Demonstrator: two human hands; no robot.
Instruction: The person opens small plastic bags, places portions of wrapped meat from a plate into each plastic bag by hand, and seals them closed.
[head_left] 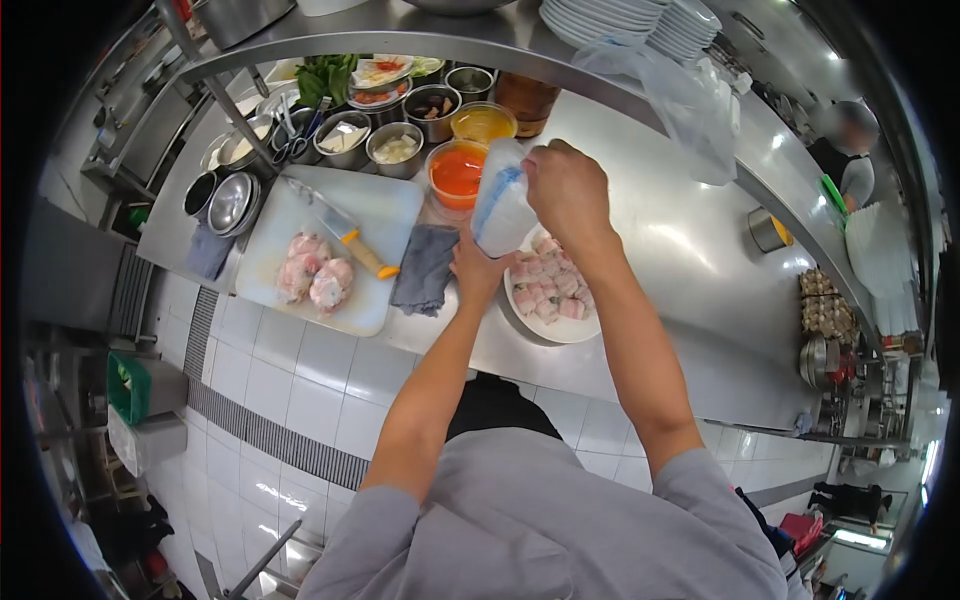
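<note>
1. Both bare forearms reach forward from grey short sleeves, converging over the near edge of the counter [690, 250].
2. The left hand [478, 268] sits lower, palm up, fingers cupped under a held item.
3. The right hand [566, 188] is above it, knuckles up, wrist bent, fingers closed in a pinch at the item's top.

Bare steel counter [680, 250] lies open to the right of the plate [575, 328] — room to pass. Leftward, the grey cloth [425, 268] and cutting board [350, 215] crowd close. Behind, tubs of sauce [458, 172] and metal bowls [395, 148] block the way — the overhead shelf [420, 30] probably limits height.
</note>
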